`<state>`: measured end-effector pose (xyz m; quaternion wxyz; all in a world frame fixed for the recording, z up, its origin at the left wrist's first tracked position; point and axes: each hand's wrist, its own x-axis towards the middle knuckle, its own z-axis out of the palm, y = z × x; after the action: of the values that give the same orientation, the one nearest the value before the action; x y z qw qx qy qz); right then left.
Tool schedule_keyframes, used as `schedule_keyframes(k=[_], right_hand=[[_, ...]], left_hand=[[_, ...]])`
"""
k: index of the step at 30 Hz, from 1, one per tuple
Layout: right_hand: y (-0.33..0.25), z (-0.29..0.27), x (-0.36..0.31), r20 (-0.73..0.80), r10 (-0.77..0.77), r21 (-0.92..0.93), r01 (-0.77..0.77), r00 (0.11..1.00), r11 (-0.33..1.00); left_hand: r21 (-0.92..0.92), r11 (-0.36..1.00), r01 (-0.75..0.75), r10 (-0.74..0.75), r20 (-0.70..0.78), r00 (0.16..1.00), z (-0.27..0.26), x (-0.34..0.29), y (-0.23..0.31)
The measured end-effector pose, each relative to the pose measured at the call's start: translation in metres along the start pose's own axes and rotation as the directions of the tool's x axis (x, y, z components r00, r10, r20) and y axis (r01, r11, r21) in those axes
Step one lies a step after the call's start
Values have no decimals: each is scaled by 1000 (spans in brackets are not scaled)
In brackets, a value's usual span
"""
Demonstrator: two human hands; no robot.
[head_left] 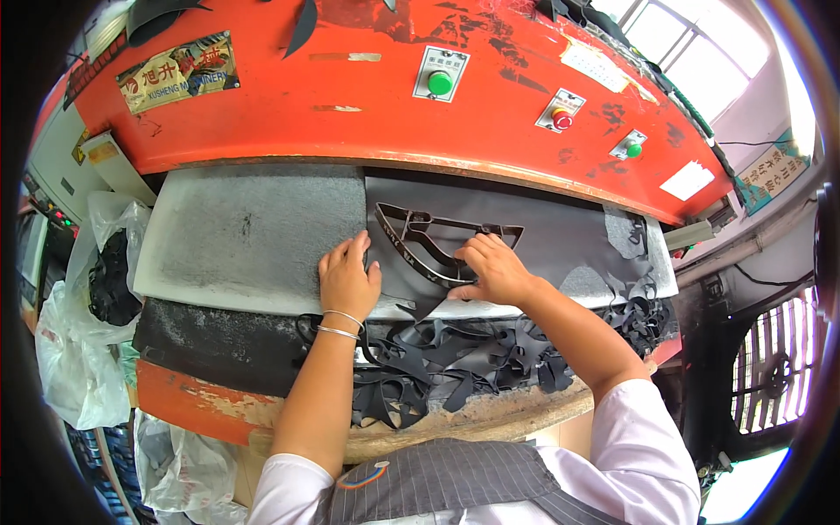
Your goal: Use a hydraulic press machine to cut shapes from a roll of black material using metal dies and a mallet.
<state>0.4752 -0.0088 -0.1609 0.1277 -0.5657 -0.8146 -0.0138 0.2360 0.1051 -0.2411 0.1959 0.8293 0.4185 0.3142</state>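
Observation:
A dark metal cutting die, a curved frame with inner walls, lies on a sheet of black leather-like material. My right hand grips the near right part of the die, fingers over its wall and thumb at the lower edge. Beside the sheet's left edge, my left hand rests with fingers stretched forward and the thumb apart, holding nothing. Both sheet and hands are over a worn pale cutting board.
Behind the board stands a red press beam with a green button and a red button. Black offcuts pile along the near edge. Plastic bags hang at the left.

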Motion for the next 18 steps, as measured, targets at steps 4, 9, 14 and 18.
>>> schedule_keyframes(k=[4,9,14,18], right_hand=[[15,21,5,25,35,-17,-34,999,999],[19,29,-10,-114,161,-27,-165,980,986],[14,48,-40,-156,718,163,-700,678,696],[22,55,-48,-205,606,235,-562,768,793]], left_hand=[[-19,1000,21,-20,24,1000,2,3,2],[-63,998,11,-11,-1,1000,13,22,-13],[23,1000,-1,0,46,999,26,58,-24],[54,998,17,-22,91,996,33,63,-18]])
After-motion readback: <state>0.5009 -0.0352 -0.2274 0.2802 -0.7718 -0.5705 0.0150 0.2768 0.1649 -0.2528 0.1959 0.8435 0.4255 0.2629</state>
